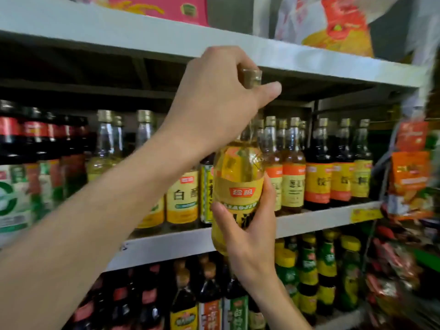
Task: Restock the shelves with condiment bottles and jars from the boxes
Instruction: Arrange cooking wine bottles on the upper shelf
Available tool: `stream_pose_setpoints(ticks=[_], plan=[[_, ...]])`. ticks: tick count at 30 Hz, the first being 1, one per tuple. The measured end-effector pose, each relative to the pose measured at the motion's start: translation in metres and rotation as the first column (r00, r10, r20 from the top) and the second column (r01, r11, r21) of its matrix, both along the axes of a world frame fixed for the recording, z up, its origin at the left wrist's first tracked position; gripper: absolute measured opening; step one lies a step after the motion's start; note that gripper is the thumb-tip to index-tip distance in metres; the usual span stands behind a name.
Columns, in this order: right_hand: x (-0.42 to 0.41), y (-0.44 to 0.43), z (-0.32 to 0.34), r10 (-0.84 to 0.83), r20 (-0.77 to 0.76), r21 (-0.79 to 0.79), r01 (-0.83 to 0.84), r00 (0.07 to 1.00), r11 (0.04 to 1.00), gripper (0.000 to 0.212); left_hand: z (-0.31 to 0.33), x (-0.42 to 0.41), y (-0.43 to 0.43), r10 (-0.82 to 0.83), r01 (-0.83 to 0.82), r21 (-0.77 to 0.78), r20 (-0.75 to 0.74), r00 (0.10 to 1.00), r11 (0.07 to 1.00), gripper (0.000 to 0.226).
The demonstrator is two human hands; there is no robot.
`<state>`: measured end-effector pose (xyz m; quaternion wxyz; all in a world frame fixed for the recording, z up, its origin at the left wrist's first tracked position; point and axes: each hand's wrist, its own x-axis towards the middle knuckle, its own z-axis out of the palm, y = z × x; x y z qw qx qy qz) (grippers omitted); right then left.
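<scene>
**Restocking in progress, head view.** You hold one yellow-labelled bottle (238, 177) of pale golden liquid upright in front of the middle shelf (321, 220). It is not yet set down: its base hangs below the shelf's front edge and outside the row.

Your left hand (221, 91) reaches in from the lower left and closes its fingers over the gold cap (251, 77), just under the lip of the upper shelf (119, 32). Your right hand (250, 236) wraps the lower body of the bottle, thumb on the label's left side and fingers round its right.

Stock already in place:
- The middle shelf carries a near-continuous row. Dark red-capped bottles (33, 139) stand at the left, clear and yellow-labelled ones (182, 198) in the middle, and amber and dark ones with orange labels (317, 177) at the right.
- The lower shelf is likewise filled with dark and green-yellow bottles (307, 270).
- Packets (409, 172) hang at the far right.

Judged from this, much of the shelving looks stocked and the present bottle is mid-placement. What remains for it is to lift it clear of the edge and seat it in the row. The slot directly behind it is hidden, so you cannot tell whether a gap waits there. No boxes are in view, so the amount left to unpack cannot be told.
</scene>
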<state>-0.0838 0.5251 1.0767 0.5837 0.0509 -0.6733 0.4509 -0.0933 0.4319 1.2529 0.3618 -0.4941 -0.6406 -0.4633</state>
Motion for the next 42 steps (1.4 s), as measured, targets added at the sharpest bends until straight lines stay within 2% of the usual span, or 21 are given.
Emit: stream_pose_setpoints(ticks=[4,7,11,17,23,29,42], plan=[[0.047,0.103,-0.004,-0.131,0.065,-0.060,0.135,0.989,0.989,0.087,-0.008,0.022,0.109,-0.092,0.092,-0.051,0.013,0.996,0.994,0.041],[0.078,0.183,-0.002,-0.187,0.067,-0.074,0.192,0.980,0.979,0.087,-0.015,0.035,0.189,-0.168,0.177,-0.135,0.076,0.983,0.975,0.054],[0.104,0.280,0.007,-0.191,0.111,-0.045,0.197,0.975,0.979,0.087,-0.008,0.049,0.284,-0.215,0.249,-0.165,0.203,0.955,0.954,0.025],[0.103,0.383,0.024,-0.258,0.178,0.000,0.262,0.950,0.965,0.071,0.003,0.050,0.385,-0.219,0.252,-0.076,0.295,0.930,0.965,0.016],[0.085,0.423,0.022,-0.367,0.127,0.047,0.364,0.922,0.930,0.063,0.005,0.044,0.440,-0.152,0.183,-0.072,0.316,0.937,0.980,0.014],[0.073,0.434,0.017,-0.425,0.121,0.074,0.419,0.897,0.905,0.076,0.007,0.038,0.457,-0.127,0.183,-0.162,0.308,0.943,0.970,0.014],[0.057,0.443,0.013,-0.413,0.163,0.092,0.403,0.896,0.911,0.079,0.007,0.019,0.477,-0.009,0.063,-0.173,0.299,0.954,0.983,0.018]])
